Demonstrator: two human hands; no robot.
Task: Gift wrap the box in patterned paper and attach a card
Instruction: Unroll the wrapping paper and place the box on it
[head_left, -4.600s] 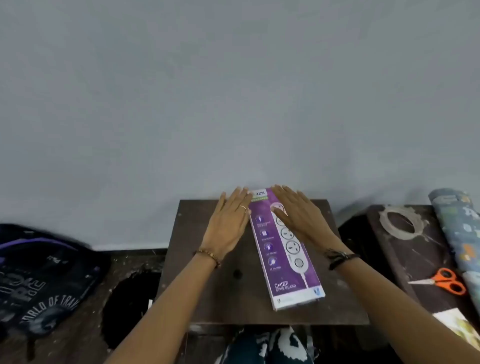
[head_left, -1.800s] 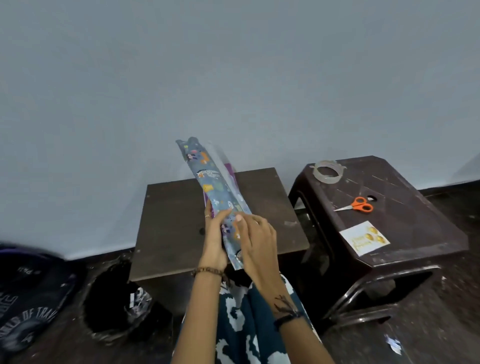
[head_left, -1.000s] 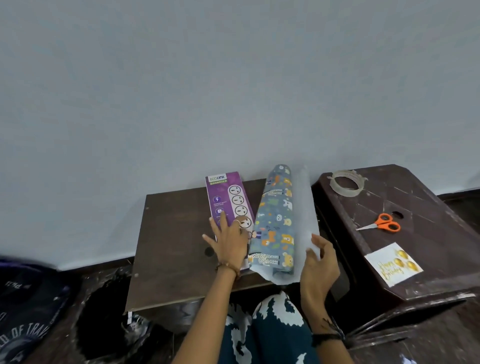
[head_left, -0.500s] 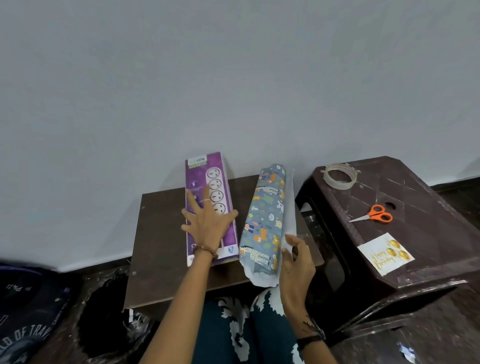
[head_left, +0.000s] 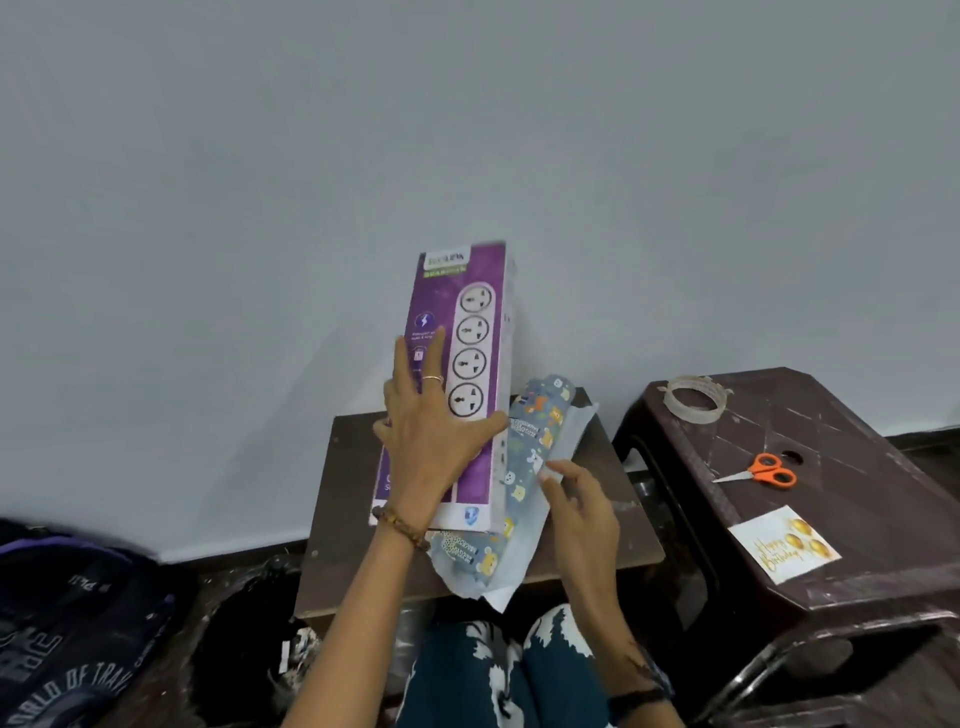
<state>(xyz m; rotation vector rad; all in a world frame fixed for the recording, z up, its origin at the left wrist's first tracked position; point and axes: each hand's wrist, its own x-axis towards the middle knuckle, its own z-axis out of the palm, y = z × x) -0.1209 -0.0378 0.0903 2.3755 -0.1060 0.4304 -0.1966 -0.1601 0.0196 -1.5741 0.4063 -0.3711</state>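
Observation:
My left hand (head_left: 431, 441) holds the long purple power-strip box (head_left: 467, 332) above the small brown table (head_left: 348, 519), its far end tilted up toward the wall. Thumb and fingers span the box's printed face and reach its side edges. Next to it on the table lies the partly unrolled blue patterned wrapping paper (head_left: 535, 431), white side showing along its right edge. My right hand (head_left: 582, 504) rests its fingertips on that loose white edge. The white and gold birthday card (head_left: 784, 545) lies on the brown stool to the right.
The dark brown plastic stool (head_left: 857, 467) also carries orange scissors (head_left: 769, 470) and a tape roll (head_left: 693, 399). A black bin (head_left: 244, 649) and a dark backpack (head_left: 67, 623) sit on the floor at the left. The grey wall stands right behind the table.
My left hand has lifted the purple box off the table and tipped it upward, closer to the paper roll. My right hand stays at the paper's loose edge.

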